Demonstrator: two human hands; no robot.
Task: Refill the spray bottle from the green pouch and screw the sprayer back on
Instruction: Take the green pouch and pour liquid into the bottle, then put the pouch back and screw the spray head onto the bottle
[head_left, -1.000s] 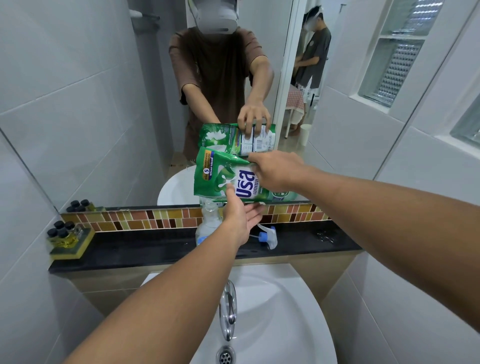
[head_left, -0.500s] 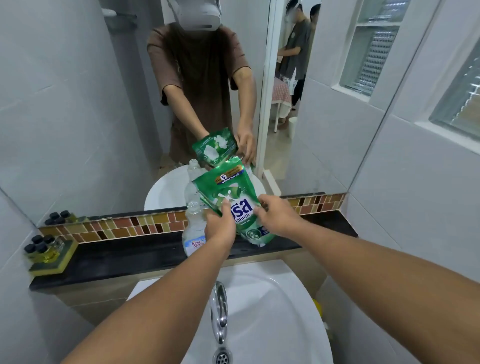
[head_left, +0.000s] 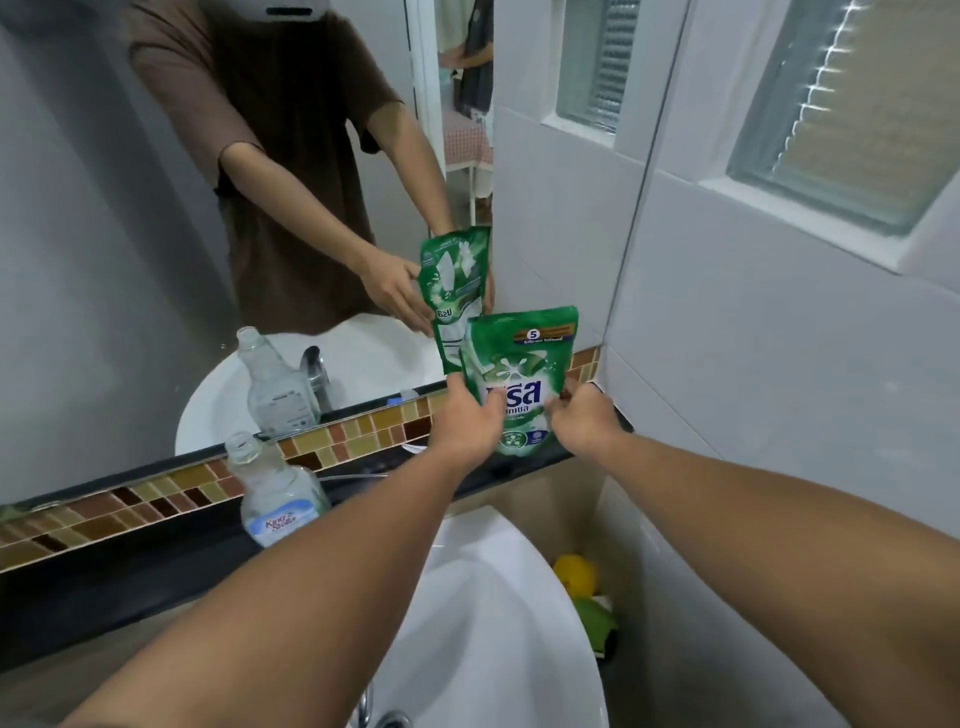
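The green pouch (head_left: 522, 364) stands upright at the right end of the black ledge (head_left: 156, 551), by the wall corner. My left hand (head_left: 467, 418) grips its lower left side and my right hand (head_left: 584, 423) grips its lower right side. The clear spray bottle (head_left: 275, 493) stands on the ledge to the left with its neck uncapped and no sprayer on it. Part of the white sprayer shows as a thin tube lying on the ledge behind my left forearm; its head is hidden.
A white sink (head_left: 483, 623) lies below the ledge, with the tap (head_left: 363, 706) at the bottom edge. A mirror (head_left: 156, 208) behind the ledge reflects me and the pouch. Yellow and green items (head_left: 582, 587) sit low between sink and right wall.
The pouch went from tilted over the bottle's neck to upright at the right end of the ledge. Both hands moved right with it. The camera view turned to the right.
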